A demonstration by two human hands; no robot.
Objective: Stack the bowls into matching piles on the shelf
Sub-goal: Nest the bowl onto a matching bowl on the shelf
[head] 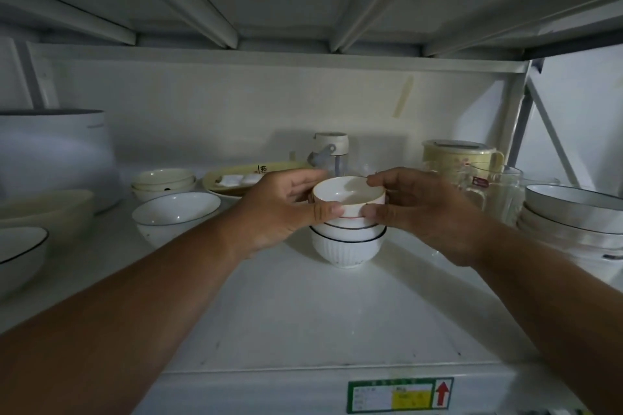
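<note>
Both hands on the top bowl [349, 194]: left hand [286, 209] and right hand [418, 209] pinch its rim from either side. It sits atop the pile [347, 242], mid-shelf [303, 307].

- White metal shelf [337, 323], dimly lit.
- Ribbed underside of upper shelf [303, 3] overhead.
- Plain white back wall [236, 104].
- Label with red arrow [401, 396] on front edge.
</note>
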